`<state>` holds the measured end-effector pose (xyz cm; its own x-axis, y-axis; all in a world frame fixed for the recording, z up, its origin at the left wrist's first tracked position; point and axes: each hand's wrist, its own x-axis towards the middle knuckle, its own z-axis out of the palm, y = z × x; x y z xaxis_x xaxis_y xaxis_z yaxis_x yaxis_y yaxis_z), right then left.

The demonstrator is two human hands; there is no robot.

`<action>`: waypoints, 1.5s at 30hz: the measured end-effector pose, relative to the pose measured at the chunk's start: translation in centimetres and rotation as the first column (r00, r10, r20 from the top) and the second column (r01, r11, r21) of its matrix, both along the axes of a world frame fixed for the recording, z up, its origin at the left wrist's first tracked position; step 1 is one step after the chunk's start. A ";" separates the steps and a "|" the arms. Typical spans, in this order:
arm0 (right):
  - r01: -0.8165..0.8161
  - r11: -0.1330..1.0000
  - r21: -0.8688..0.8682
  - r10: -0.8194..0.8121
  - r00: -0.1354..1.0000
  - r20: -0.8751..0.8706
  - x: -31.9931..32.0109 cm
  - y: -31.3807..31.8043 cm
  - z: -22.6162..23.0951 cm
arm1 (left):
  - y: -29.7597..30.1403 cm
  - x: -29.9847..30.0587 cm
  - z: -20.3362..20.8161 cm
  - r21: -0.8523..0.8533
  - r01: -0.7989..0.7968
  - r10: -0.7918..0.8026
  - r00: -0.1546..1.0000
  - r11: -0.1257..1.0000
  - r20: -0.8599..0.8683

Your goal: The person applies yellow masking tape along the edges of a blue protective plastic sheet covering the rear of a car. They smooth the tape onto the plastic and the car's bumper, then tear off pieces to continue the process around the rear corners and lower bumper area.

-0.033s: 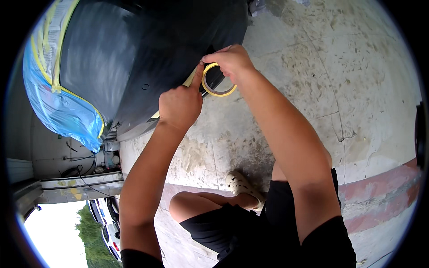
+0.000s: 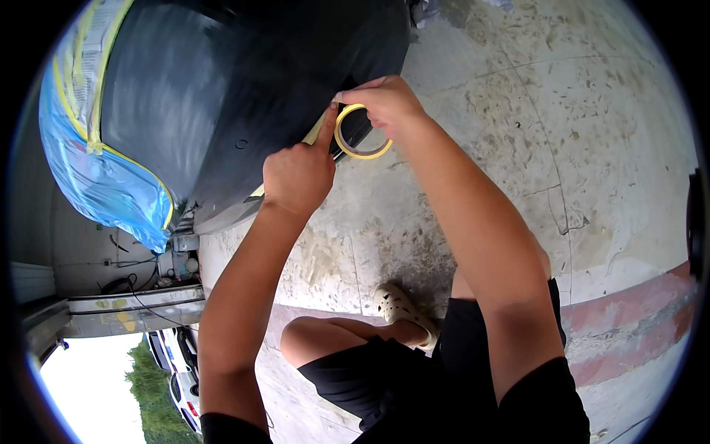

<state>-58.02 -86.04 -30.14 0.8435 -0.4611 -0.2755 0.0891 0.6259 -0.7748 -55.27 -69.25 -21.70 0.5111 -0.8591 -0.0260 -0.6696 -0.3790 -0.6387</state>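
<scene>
A roll of yellow masking tape (image 2: 363, 153) hangs by my right hand (image 2: 387, 105), whose thumb and fingers pinch at its upper side. From there a pale yellow tape strip (image 2: 313, 136) runs down-left along the lower edge of a dark, dull-finished car bumper (image 2: 244, 89). My left hand (image 2: 299, 175) lies over that strip. Its index finger is stretched out and its tip presses beside my right thumb; the other fingers are curled, their undersides hidden. Farther down-left, another piece of tape (image 2: 258, 191) shows past my left wrist.
Blue plastic film (image 2: 103, 192) and yellow-taped paper (image 2: 85, 59) cover the car at the left. Stained concrete floor (image 2: 503, 148) lies to the right, with a worn red band (image 2: 629, 311). Hoses (image 2: 118, 283) lie at the far left wall. White cars (image 2: 177, 362) stand outside.
</scene>
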 end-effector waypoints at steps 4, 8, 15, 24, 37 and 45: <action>-0.031 0.994 0.101 0.027 0.999 0.043 -2.0 -2.0 -1.2 | 0.1 0.5 -0.1 0.061 0.000 -0.002 1.000 0.998 0.031; 0.017 0.994 0.104 -0.016 1.000 -0.017 -2.9 -2.9 -2.1 | -0.5 0.6 0.0 0.121 -0.017 0.006 0.995 0.993 0.097; 0.008 0.999 0.049 -0.006 0.999 -0.033 -3.1 -3.4 -3.5 | -1.1 0.3 -0.4 0.130 -0.027 0.008 0.990 0.991 0.143; -0.028 1.000 0.002 0.028 0.996 -0.085 -2.4 -2.4 -3.6 | -1.7 0.5 -2.0 0.202 -0.038 -0.010 0.973 0.979 0.232; -0.024 0.999 0.042 0.026 0.997 -0.066 -3.6 -3.2 -4.0 | -0.3 -0.1 -2.7 0.183 -0.017 -0.025 0.975 0.983 0.221; -0.167 0.986 -0.010 0.165 0.956 0.245 -4.6 -3.1 -3.6 | -1.9 -0.4 -2.6 0.170 -0.099 0.066 0.979 0.980 0.194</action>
<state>-62.64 -89.11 -33.73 0.9500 -0.3070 -0.0561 0.1685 0.6559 -0.7358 -55.71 -71.18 -24.32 0.5903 -0.8040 -0.0715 -0.5030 -0.2972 -0.8116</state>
